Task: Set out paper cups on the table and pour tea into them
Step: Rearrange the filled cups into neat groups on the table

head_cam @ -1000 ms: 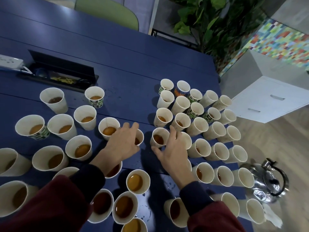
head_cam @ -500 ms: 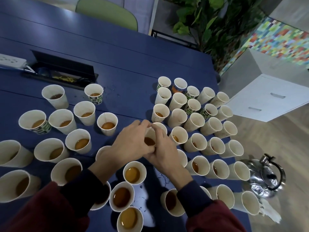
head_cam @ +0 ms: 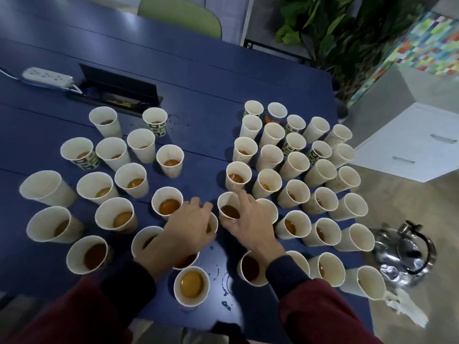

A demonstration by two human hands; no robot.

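Many white paper cups stand on the blue table [head_cam: 198, 78], a left cluster [head_cam: 131, 181] and a right cluster [head_cam: 295, 165]. Most hold brown tea; several at the far right look empty. My right hand [head_cam: 250, 225] grips a tea-filled cup [head_cam: 229, 207] in the gap between the clusters, index finger along its right side and thumb at its near side. My left hand [head_cam: 188, 228] curls over another cup [head_cam: 213, 225], which it mostly hides. A shiny metal kettle [head_cam: 407, 254] sits off the table's right edge, untouched.
A white power strip [head_cam: 46, 75] and an open cable box [head_cam: 119, 89] lie at the back left. Spilled drops and ring marks [head_cam: 221, 276] wet the table near me. A white cabinet [head_cam: 409, 145], plants [head_cam: 335, 28] and a green chair [head_cam: 181, 16] surround the table.
Half a second ago both hands met around one cup in the middle. Now they have parted, the right hand keeping a tea cup and the left settling on a neighbouring one.
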